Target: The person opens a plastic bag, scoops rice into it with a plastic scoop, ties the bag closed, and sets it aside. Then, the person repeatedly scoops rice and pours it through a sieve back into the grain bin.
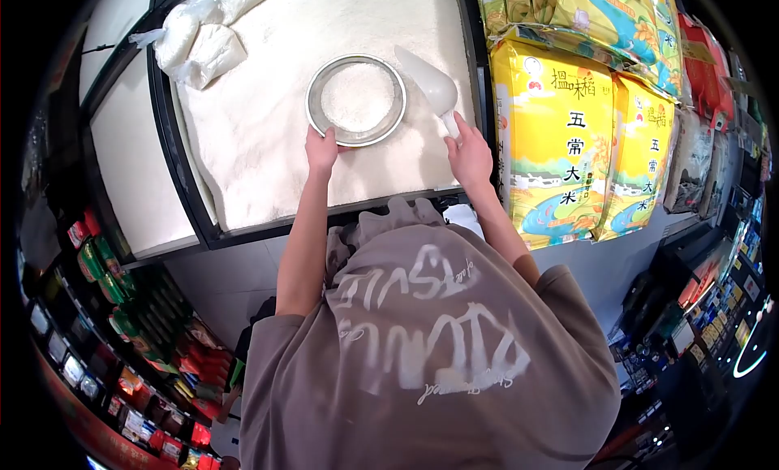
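Note:
My left hand [321, 149] grips the near left rim of a round metal bowl [395, 133], its thumb over the edge and its fingers mostly hidden below. White grain or powder [357, 96] covers part of the bowl's bottom. My right hand [469, 153] is closed round the handle of a white scoop [432, 83], which points up and to the left, just right of the bowl. Both are over a black-framed bin full of white grain or powder [260, 137].
Tied clear plastic bags of white contents [213, 52] lie at the bin's upper left. Yellow rice bags [554, 137] stand along the right side, with more stacked behind. Another white-filled compartment [130, 153] is at left. Shelves of packaged goods [146, 324] stand at lower left.

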The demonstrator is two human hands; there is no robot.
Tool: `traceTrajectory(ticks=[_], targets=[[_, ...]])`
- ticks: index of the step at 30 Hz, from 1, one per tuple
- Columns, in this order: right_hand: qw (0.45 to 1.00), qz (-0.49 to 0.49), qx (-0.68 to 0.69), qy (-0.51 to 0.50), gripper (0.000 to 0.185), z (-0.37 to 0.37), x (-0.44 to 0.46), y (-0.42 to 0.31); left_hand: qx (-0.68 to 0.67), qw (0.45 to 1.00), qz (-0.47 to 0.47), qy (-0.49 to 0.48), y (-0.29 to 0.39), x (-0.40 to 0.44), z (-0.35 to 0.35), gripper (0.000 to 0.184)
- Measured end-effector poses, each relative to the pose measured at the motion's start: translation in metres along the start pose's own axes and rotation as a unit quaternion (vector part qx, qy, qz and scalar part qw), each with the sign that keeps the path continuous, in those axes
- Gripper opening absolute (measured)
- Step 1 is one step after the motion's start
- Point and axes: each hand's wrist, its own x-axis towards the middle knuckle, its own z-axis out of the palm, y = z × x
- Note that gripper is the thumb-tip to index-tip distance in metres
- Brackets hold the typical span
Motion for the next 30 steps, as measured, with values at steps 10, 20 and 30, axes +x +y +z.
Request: traceTrajectory(ticks=[10,20,30], targets=[[0.981,0.134,0.120,-0.067,0.049,0.004,-0.025,0.026,-0.010,0.999,-0.038,-0.033,0.013,-0.009,-0.155,0.031],[0.982,0.108,0.102,-0.115,0.050,0.006,-0.035,0.004,0.465,0.879,-0.037,0.100,-0.012,0.030,-0.163,0.042],[0.952,0.039,0.066,-0.295,0.045,0.048,-0.046,-0.065,0.314,0.944,-0.092,-0.044,0.000,0.027,-0.192,0.055]])
